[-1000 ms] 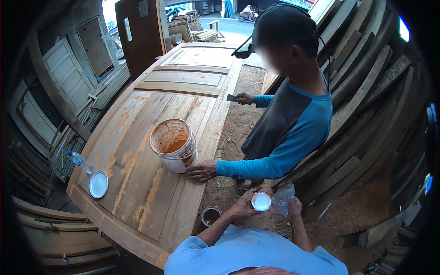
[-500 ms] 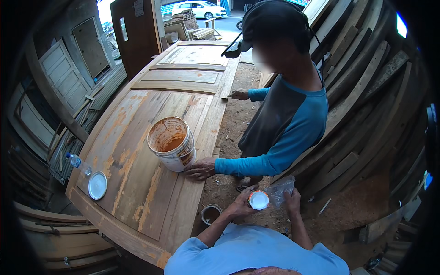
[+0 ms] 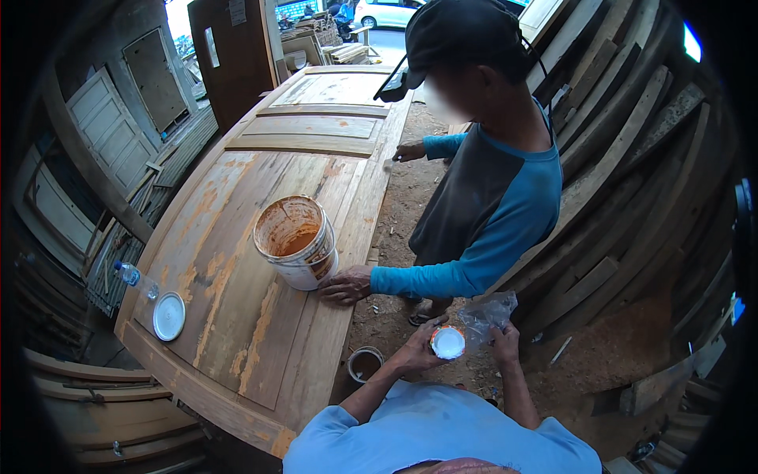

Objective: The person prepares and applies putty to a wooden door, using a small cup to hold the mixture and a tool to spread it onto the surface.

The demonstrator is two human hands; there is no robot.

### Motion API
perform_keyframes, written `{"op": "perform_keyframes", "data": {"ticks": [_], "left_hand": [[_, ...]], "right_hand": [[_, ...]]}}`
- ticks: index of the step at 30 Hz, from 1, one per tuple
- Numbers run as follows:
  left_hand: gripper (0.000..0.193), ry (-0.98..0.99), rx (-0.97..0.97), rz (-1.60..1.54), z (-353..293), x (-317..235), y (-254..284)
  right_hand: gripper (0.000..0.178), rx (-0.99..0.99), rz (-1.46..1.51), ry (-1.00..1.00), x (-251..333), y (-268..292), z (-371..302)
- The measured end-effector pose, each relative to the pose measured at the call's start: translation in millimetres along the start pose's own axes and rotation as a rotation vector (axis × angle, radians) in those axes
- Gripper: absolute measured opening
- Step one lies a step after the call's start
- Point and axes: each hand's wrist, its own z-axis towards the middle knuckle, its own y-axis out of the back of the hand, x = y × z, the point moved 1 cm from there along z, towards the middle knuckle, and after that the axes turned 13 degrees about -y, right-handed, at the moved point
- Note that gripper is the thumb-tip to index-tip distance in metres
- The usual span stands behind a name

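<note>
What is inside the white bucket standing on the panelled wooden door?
Inside the white bucket, orange-brown material lies low, and smears mark the inner wall. Its near side blocks part of the view, so depth cannot be judged.

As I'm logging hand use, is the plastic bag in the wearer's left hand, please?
No, the right hand holds the bag; the left hand holds a container.

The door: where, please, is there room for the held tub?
The tub could fit between lid and bucket, or beyond the bucket, before the crossrail. Crowded: the left edge, by bottle and lid; the bucket's near right, by the co-worker's hand.
</note>
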Motion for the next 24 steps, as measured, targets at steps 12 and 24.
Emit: {"op": "perform_keyframes", "data": {"ticks": [12, 24], "left_hand": [[0.086, -0.020, 0.044, -0.010, -4.0, -2.1, 2.1], [0.070, 0.167, -0.028, -0.258, -6.7, -19.5, 6.8]], "right_hand": [[0.023, 0.116, 0.038, 0.042, 28.6, -18.4, -16.1], [0.033, 0.446, 0.072, 0.053, 46.5, -35.1, -24.3]]}}
